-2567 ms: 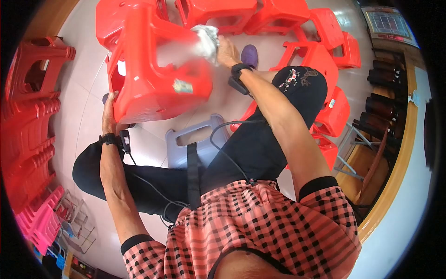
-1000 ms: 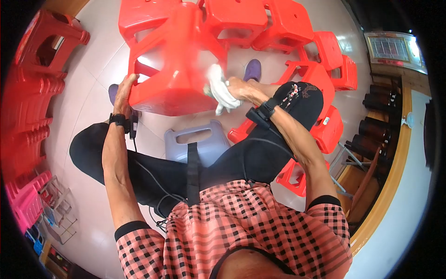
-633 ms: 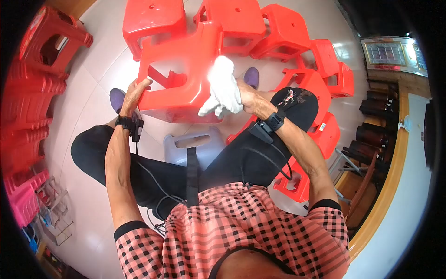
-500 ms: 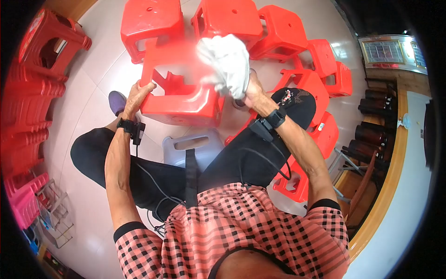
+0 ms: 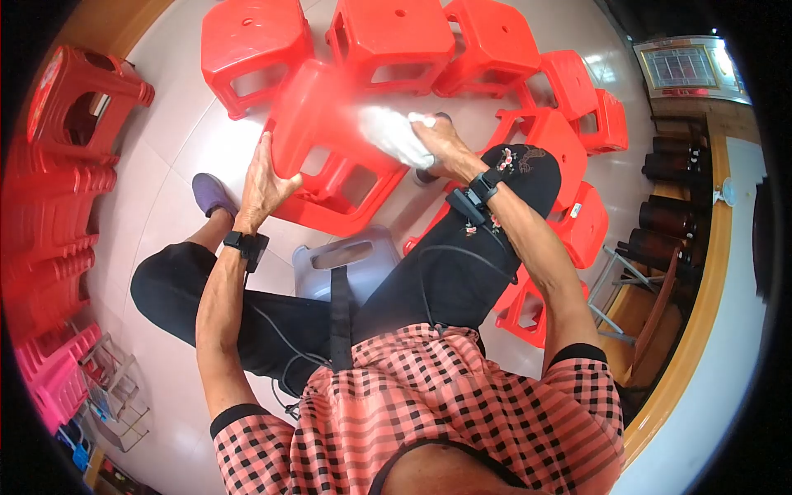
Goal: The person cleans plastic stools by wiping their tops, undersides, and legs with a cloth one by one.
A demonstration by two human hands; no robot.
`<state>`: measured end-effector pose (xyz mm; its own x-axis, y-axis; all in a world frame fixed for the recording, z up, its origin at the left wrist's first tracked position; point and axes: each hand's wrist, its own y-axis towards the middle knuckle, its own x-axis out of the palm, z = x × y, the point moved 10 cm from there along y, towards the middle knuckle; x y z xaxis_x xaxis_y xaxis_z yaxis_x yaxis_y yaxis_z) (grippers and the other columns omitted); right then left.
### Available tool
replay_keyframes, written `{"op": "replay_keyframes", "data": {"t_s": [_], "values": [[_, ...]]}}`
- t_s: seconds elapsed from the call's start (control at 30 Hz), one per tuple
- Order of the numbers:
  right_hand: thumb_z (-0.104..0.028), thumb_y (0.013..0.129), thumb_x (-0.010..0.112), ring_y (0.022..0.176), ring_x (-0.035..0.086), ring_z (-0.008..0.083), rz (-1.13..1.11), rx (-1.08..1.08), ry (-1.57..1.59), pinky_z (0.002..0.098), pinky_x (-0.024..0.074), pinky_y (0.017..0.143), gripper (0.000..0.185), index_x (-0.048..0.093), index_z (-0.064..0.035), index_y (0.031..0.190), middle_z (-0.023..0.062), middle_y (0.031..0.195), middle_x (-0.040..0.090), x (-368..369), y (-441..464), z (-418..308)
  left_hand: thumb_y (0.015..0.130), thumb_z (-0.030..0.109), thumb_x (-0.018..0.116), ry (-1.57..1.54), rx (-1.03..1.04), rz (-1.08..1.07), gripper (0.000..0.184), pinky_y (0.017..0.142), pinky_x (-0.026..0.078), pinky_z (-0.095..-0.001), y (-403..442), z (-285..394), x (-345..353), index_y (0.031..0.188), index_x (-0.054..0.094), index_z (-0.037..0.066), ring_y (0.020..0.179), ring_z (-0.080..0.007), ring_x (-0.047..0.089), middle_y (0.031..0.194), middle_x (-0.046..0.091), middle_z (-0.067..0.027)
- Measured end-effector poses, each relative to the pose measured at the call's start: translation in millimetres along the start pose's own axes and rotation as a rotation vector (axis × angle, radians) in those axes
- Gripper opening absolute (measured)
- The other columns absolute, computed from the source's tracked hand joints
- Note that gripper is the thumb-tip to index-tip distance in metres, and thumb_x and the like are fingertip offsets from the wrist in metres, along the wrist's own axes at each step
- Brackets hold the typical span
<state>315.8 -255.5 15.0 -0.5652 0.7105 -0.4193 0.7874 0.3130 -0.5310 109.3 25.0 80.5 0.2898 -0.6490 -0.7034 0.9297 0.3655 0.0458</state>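
At the left edge of the floor [image 5: 161, 214] stands a red stack [image 5: 58, 198] of stools; a pink stack [image 5: 62, 375] stands near the lower-left corner. A purple slipper [image 5: 211, 195] rests on the floor, left of the left hand [image 5: 266, 188]. The left hand grips the near left side of the tilted stool [image 5: 307, 111], thumb apart from the fingers. This red stool is between the two hands; whether it touches the floor cannot be determined. Beyond it, three stools [image 5: 394, 35] stand upright at the floor's far edge. The grey stool [image 5: 355, 262] stands between the person's legs. The right hand [image 5: 446, 148] is closed on the white cloth [image 5: 394, 136], at the tilted stool's right side; blur obscures the contact. Other stools [image 5: 569, 87], also red, occupy the floor's right side.
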Motion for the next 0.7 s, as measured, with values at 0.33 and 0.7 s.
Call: {"op": "replay_keyframes", "data": {"t_s": [0.33,0.7], "values": [[-0.033,0.089,0.053,0.100,0.064,0.0308,-0.411,-0.254,-0.421,0.0380,0.0490,0.086,0.040,0.060,-0.0093,0.120,0.0195,0.107,0.066,65,-48,-23,0.064,0.034,0.079,0.093,0.086,-0.163,0.098,0.098,0.044,-0.0438,-5,16,7,0.140,0.031,-0.006,0.113,-0.0397,0.051,0.123,0.047,-0.0273],[-0.019,0.085,0.054,0.096,0.063,0.0363,-0.730,-0.597,-0.288,0.0428,0.0491,0.085,0.038,0.057,-0.0065,0.121,0.0215,0.102,0.065,140,-131,-65,0.064,0.043,0.081,0.077,0.019,0.003,0.099,0.102,0.039,-0.0480,5,63,-25,0.141,0.034,0.001,0.121,-0.0390,0.041,0.129,0.043,-0.0231]]}}
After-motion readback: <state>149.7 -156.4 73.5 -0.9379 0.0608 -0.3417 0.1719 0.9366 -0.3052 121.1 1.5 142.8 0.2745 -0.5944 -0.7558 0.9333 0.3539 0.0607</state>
